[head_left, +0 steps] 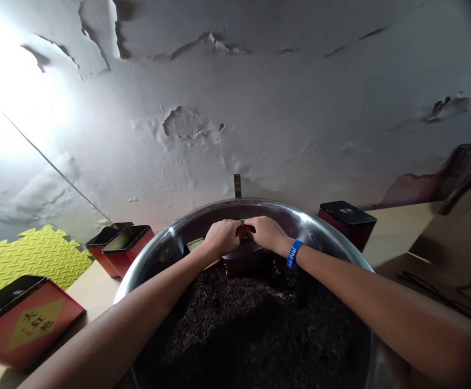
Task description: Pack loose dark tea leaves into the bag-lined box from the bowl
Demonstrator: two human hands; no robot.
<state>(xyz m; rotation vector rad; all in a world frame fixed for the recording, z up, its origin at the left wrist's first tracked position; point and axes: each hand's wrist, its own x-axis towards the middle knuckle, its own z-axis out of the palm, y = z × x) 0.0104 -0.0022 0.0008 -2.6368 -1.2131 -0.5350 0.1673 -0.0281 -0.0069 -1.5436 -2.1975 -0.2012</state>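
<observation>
Both my hands meet over the far side of a large metal basin (341, 237) of dark loose tea leaves (235, 324). My left hand (224, 237) and my right hand (267, 233) are closed, fingertips nearly touching. They pinch the top of a dark purplish object (241, 261), perhaps a packet, its kind unclear in the shadow. Its lower part rests at the leaves. Left of my left hand, a tin with a pale gold inner face (195, 245) lies partly hidden inside the basin. A blue wristband (294, 254) circles my right wrist.
Left of the basin stand open red tins (128, 246) and a larger red tin (28, 324) with a yellow diamond label. A closed black-lidded tin (347, 221) stands at right, near a cardboard box (458, 232). Behind is a peeling wall (300, 124); yellow foam mats (33, 256) lie at left.
</observation>
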